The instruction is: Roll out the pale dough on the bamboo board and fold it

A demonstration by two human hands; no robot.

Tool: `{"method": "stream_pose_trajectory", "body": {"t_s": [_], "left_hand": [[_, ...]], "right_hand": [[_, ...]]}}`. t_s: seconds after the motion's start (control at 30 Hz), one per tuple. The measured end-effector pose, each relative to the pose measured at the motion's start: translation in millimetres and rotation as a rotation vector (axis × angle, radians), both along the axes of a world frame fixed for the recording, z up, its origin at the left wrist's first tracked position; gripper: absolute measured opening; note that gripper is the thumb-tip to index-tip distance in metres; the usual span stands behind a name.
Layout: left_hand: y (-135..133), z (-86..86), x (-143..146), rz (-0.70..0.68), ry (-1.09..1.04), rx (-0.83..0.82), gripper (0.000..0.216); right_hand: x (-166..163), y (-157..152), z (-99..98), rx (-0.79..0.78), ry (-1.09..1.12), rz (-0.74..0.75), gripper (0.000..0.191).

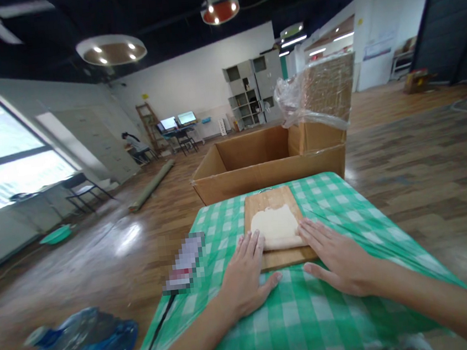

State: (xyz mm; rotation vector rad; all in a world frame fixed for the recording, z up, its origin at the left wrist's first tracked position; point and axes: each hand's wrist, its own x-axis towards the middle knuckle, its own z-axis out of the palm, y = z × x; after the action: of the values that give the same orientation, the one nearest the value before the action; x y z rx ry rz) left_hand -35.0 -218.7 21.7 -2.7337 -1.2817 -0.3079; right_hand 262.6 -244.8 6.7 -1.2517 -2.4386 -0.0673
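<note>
A flat sheet of pale dough (275, 222) lies on a wooden cutting board (276, 260), its near edge turned over into a narrow roll. My left hand (247, 276) reaches in from the left, fingers stretched out, fingertips at the roll's left end. At the right end of the roll rest the extended fingers of my right hand (337, 256). Both thumbs point inward, apart from each other, over the cloth in front of the board. Neither hand is closed around anything.
A green-and-white checked tablecloth (307, 317) covers the table. To the left lies a blurred-out phone-like device (185, 262) with a black cable. Beyond the table stands an open cardboard box (267, 174). A large blue water bottle (82, 347) lies on the floor at left. A person (134, 143) sits far off.
</note>
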Motion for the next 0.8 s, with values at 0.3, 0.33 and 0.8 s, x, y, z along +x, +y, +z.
{"method": "stream_pose_trajectory", "body": {"t_s": [0.3, 0.33, 0.8], "left_hand": [[-23, 2.8, -8, -0.007, 0.001, -0.020, 0.088], [-24, 2.8, -9, -0.016, 0.004, -0.021, 0.088], [74, -2.3, 21, 0.092, -0.045, 0.005, 0.075]], "right_hand": [[-1, -26, -3.3, 0.004, -0.037, 0.039, 0.087], [-1, -27, -4.0, 0.006, -0.033, 0.042, 0.088], [-6, 80, 1.0, -0.051, -0.047, -0.093, 0.075]]}}
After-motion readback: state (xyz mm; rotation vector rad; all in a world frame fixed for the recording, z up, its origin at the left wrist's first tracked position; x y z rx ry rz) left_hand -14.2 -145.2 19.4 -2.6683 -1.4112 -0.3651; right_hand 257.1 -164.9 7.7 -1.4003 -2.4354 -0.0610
